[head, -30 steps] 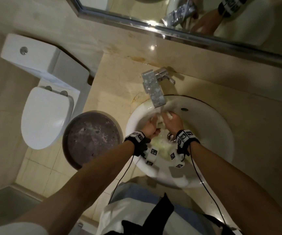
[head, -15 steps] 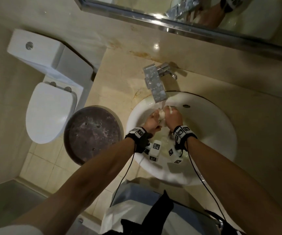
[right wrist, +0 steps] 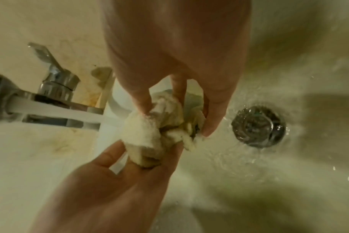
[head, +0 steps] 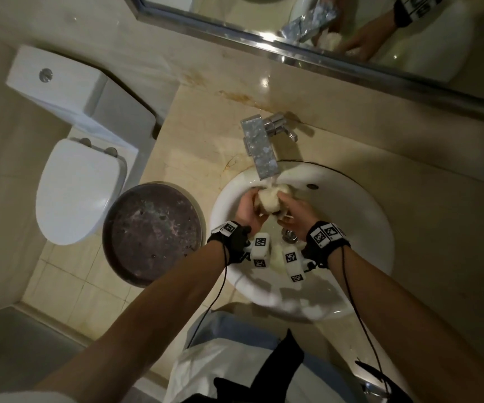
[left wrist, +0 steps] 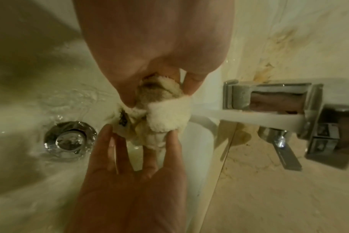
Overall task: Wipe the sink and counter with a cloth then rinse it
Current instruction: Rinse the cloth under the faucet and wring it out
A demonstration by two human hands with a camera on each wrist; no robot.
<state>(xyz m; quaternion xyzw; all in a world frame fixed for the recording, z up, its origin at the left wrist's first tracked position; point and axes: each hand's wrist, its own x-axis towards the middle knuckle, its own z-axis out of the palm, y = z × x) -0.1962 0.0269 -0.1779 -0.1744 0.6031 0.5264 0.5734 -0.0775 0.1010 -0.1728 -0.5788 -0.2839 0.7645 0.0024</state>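
Head view showed the cloth (head: 270, 200) bunched into a wad directly under the faucet (head: 259, 149) spout, above the sink (head: 360, 228) bowl, with running water landing on it. The left hand (head: 246, 210) held the wad from the faucet's left, fingers curled round it; the right hand (head: 296, 218) held it from the right, fingertips pinching the folds. Neither hand was spread wide.

Handling, as judged: the cloth appeared to be soft terry, limp and saturated, so likely heavier than when dry and prone to dripping. It should compress freely and carry no risk of breakage. Wet pile may slip a little; a full-palm grip round the bulk of the wad seems safer than a pinch at a loose corner. Darker patches showed in its folds in the left wrist view (left wrist: 159, 102).

Writing: none was legible on cloth, faucet or sink. Wrist bands carried square coded markers only, and lettering reflected in the mirror (head: 351, 30) above the faucet was too blurred to read.
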